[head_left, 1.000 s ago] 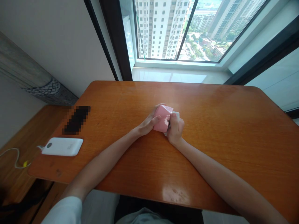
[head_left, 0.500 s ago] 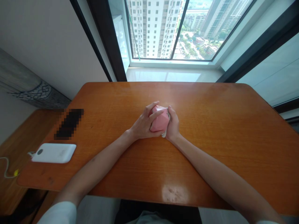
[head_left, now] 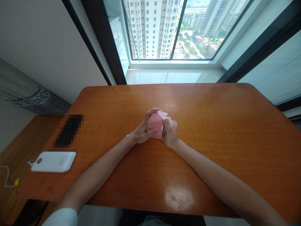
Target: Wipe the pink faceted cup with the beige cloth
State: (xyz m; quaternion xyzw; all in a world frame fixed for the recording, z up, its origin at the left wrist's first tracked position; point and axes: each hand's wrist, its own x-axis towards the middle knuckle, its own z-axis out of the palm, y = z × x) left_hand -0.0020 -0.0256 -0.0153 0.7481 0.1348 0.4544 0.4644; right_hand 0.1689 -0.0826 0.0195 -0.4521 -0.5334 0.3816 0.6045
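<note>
So: one pink faceted object, likely folded card (head_left: 154, 122), sat mid-frame above the counter (head_left: 223, 125), clasped between both hands, which braced each other to hold it. Left hand (head_left: 142, 133) curled around its near side; right hand (head_left: 170, 133) closed over its far side, a pale piece (head_left: 168, 121) pinched there. Also: white power bank (head_left: 53, 161), lower left, its cable (head_left: 7, 177) trailing off the edge, which kept it there.

Left hand (head_left: 142, 133) curled, left fingers (head_left: 150, 112) arched toward far right, wrist low. Right hand (head_left: 170, 133) just beside it, closed in tight grip, knuckles up. Left forearm (head_left: 94, 169) and right forearm (head_left: 218, 175) angled inward from near corners, meeting mid-scene.
</note>
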